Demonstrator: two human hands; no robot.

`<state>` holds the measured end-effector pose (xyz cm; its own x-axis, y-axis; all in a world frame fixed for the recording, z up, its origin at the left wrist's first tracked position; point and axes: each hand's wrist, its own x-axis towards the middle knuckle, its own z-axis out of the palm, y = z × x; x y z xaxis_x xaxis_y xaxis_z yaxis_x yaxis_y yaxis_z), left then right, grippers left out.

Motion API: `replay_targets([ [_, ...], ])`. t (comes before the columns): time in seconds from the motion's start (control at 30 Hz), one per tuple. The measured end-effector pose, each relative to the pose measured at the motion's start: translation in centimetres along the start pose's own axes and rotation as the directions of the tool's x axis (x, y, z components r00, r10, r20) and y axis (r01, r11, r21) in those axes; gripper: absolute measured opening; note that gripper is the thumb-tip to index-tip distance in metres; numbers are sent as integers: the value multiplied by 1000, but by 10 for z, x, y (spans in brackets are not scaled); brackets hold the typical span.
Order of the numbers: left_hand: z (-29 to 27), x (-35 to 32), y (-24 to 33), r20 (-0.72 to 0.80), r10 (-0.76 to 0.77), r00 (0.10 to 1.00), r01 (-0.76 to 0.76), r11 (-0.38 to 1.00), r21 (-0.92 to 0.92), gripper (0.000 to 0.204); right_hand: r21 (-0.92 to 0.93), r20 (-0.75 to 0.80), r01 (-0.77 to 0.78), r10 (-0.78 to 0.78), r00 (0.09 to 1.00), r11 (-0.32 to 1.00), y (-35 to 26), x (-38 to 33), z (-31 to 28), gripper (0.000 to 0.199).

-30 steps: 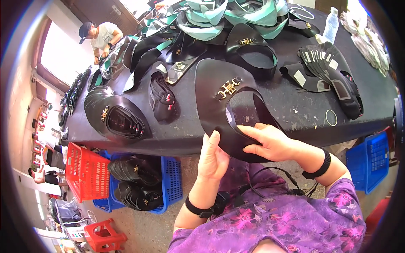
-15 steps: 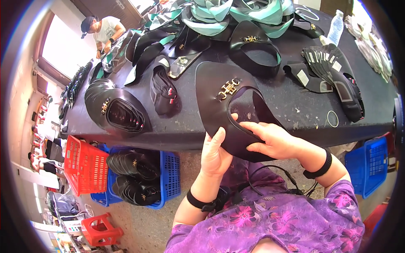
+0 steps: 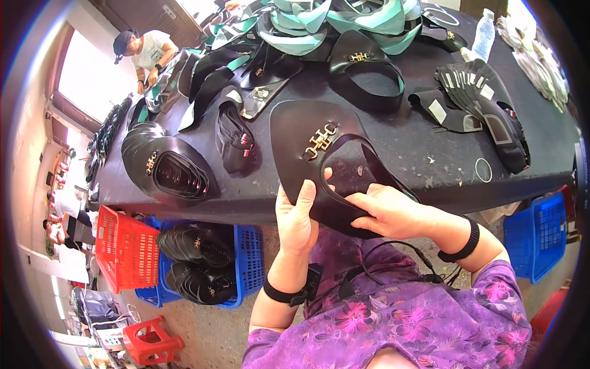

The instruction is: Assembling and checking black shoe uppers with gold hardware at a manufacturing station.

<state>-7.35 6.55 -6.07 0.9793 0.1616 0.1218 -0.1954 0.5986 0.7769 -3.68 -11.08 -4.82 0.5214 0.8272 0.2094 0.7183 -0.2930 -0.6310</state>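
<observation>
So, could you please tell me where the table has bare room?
Mostly bare: between the held black piece and fanned black straps, and between those straps and the white bundle. The far side is crowded by the teal-lined heap.

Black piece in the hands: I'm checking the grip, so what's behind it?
Through the opening of the black piece, fingertips of the left hand and part of the dark table show. The rest of those fingers, and whatever lies behind the solid part, are covered.
</observation>
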Motion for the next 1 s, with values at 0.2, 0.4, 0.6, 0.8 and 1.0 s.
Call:
replay_targets([
  [0.2,-12,8,14,80,20,997,-22,999,32,22,58,-147,107,-98,984,993,-9,-1,-18,38],
  [0.4,-29,24,42,279,-56,959,26,994,109,26,499,-356,64,138,924,864,33,20,-72,70],
  [0.6,-34,30,51,274,-124,954,80,983,168,21,791,-14,-24,58,998,612,40,41,-62,54],
  [0.8,-21,24,53,223,-139,965,102,980,170,25,866,24,-85,129,991,492,45,33,-53,37],
  [1.0,-16,16,61,236,-153,960,107,975,196,23,940,51,-118,211,976,321,35,23,-40,32],
])
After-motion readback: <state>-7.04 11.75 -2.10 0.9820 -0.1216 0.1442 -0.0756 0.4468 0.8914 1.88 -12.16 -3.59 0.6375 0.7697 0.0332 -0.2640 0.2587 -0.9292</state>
